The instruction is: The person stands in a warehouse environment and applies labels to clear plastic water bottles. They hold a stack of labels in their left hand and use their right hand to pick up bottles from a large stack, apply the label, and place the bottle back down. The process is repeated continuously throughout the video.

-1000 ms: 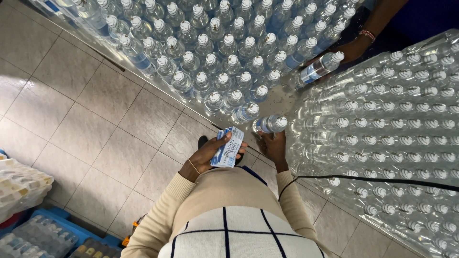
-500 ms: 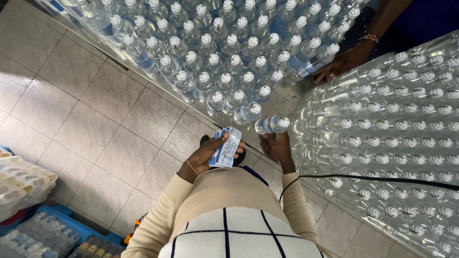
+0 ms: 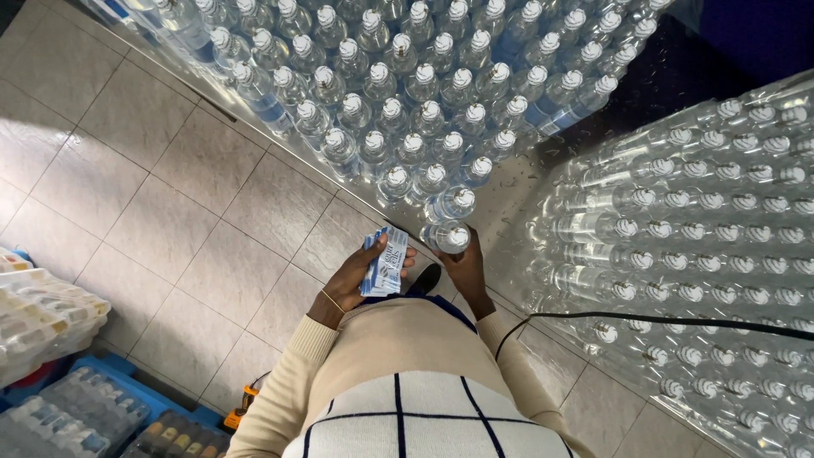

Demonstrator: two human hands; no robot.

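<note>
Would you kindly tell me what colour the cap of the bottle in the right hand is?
White, seen in the head view: the bottle cap.

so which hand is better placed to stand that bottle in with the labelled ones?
Right. The right hand already grips the bottle beside the labelled bottles; the left hand is occupied with a label stack.

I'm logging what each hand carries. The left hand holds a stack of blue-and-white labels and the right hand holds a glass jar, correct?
Not quite. The head view shows the right hand holding a clear plastic bottle with a white cap, not a glass jar. The left hand does hold the blue-and-white labels.
</note>
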